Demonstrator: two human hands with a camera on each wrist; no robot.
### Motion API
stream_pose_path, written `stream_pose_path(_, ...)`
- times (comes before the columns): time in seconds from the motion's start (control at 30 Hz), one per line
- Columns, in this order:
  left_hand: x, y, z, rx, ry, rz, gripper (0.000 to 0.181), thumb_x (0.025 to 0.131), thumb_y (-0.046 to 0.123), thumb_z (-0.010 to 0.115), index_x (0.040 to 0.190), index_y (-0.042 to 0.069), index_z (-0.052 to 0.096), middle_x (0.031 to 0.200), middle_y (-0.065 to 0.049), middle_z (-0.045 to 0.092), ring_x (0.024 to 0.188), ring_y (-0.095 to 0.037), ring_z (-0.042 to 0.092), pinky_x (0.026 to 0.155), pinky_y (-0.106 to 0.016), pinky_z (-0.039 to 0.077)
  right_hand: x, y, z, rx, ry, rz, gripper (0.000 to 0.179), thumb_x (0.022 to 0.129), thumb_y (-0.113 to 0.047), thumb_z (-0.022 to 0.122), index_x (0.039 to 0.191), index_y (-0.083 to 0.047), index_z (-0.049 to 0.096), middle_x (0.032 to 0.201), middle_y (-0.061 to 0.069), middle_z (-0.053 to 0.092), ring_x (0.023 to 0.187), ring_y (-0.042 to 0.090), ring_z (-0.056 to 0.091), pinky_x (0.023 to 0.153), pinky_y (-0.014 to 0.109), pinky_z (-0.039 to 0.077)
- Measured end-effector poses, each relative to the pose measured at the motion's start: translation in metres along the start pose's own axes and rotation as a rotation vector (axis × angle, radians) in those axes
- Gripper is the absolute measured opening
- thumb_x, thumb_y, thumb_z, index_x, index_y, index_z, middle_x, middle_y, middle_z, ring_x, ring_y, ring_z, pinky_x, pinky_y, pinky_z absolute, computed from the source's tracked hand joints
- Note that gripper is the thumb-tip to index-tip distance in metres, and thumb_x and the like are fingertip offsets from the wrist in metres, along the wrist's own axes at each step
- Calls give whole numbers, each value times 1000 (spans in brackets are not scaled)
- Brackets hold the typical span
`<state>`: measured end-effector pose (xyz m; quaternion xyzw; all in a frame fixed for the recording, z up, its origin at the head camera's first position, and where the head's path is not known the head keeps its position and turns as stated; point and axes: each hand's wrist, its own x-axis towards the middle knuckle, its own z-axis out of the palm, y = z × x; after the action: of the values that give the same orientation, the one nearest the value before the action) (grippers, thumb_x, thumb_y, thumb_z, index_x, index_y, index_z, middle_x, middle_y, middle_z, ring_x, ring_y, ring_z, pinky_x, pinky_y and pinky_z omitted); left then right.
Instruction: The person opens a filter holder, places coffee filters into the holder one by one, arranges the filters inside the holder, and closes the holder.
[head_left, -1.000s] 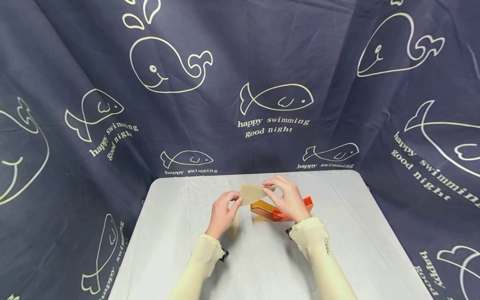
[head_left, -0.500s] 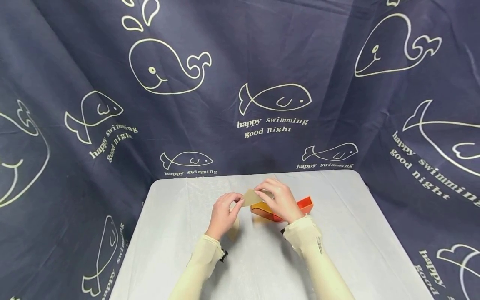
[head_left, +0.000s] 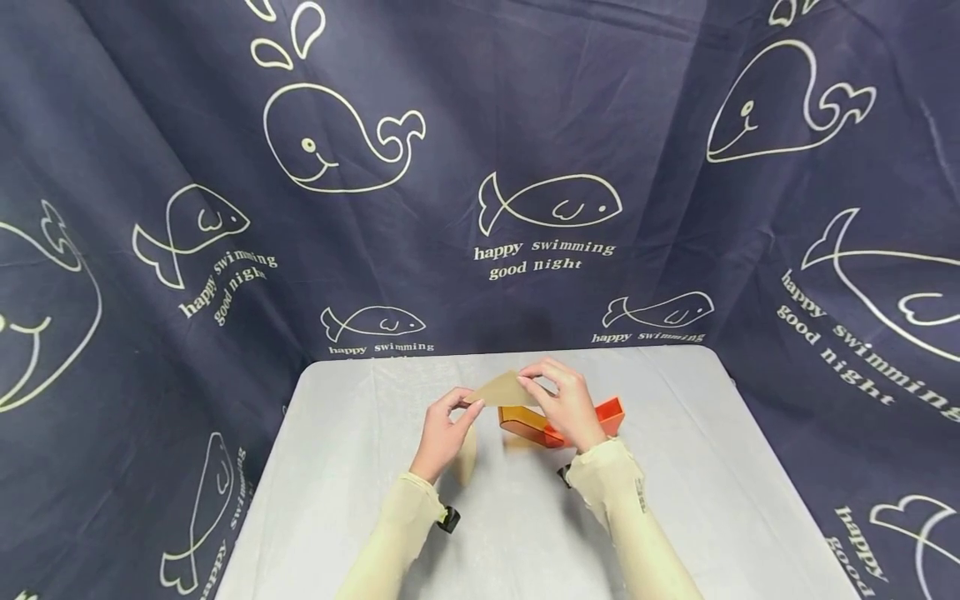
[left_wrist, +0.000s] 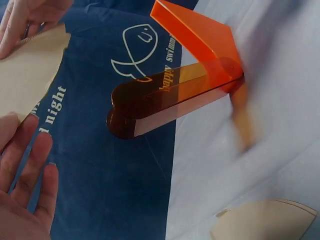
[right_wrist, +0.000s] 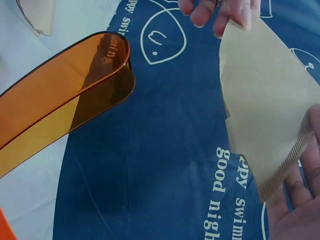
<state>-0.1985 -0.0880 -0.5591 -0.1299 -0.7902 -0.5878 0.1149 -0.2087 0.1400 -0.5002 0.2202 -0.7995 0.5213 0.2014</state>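
Note:
A tan paper coffee filter [head_left: 501,392] is stretched between both hands above the table. My left hand [head_left: 442,432] pinches one corner between thumb and fingers. My right hand [head_left: 567,407] grips the opposite side. Seen from the right wrist, the filter [right_wrist: 265,85] lies flat and fan-shaped, with a crimped seam along one edge near the right fingers. Another tan filter [left_wrist: 265,220] rests on the table close to the left wrist.
Just beyond the hands stands an orange holder [left_wrist: 200,35] with a see-through amber part [left_wrist: 165,95] angled out from it. The pale cloth-covered table [head_left: 510,533] meets a dark blue fish-print curtain [head_left: 450,100] at the back.
The filter between my hands has been turned and tilted, now showing as a long slanted triangle. My right hand has shifted slightly left; my left hand has barely moved.

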Motion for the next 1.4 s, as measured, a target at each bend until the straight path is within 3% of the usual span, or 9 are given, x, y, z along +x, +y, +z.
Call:
stream_pose_path(0.1,0,0,0,40,2,9,3,98,19,73,98,19,76,95,3,76,92,-13,69,86,-38,56,-1,0,0,-78,2,-10,9,92,-12,79,99,-17,80,95,-5,74,91,13,69,87,18,54)
stream_pose_path(0.23,1,3,0,121,-13,49,3,98,17,72,98,18,75,95,5,76,94,-14,69,87,-40,57,1,-5,-1,-194,-12,-67,15,90,-17,82,105,-18,79,97,-7,74,94,13,69,90,31,55)
stream_pose_path(0.37,1,7,-2,178,-39,99,5,99,19,71,100,15,74,97,2,76,96,-18,70,90,-44,57,4,-8,-2,-221,-48,-105,17,88,-16,84,104,-17,79,98,-7,74,96,13,69,89,37,56)
stream_pose_path(0.47,-2,8,-2,187,-48,99,7,99,20,71,102,15,74,98,2,76,96,-17,70,90,-42,57,4,-8,0,-233,-55,-119,11,87,-14,84,97,-17,79,94,-6,74,92,13,69,86,36,57)
stream_pose_path(0.7,-5,9,0,104,-42,32,10,98,28,73,107,23,74,100,9,75,96,-12,69,88,-35,55,1,-6,4,-191,-28,-110,9,88,-11,83,93,-18,79,89,-7,74,88,13,69,82,36,58)
stream_pose_path(0.83,-4,11,3,25,-42,-8,10,96,30,75,105,24,73,100,9,74,96,-12,69,91,-43,56,1,-6,4,-153,0,-101,10,88,-10,82,94,-17,80,90,-6,74,88,13,69,83,33,57)
stream_pose_path(1.0,-5,12,11,-44,-21,-65,9,95,28,77,96,20,73,98,4,74,99,-17,70,95,-53,55,-2,-6,4,-62,28,-74,10,89,-9,81,96,-16,80,91,-4,74,87,13,68,84,19,53)
stream_pose_path(1.1,-7,13,14,-26,-13,-72,11,96,27,76,94,17,73,99,2,76,103,-20,72,97,-47,55,-4,-5,5,-18,43,-67,10,90,-8,80,96,-15,80,90,-3,74,86,12,67,84,15,51)
stream_pose_path(1.4,-2,15,14,86,-17,5,12,98,26,73,97,15,74,103,0,78,100,-19,72,89,-36,56,0,-7,3,-92,12,-51,9,91,-11,80,100,-14,79,95,-4,74,91,13,68,87,31,55)
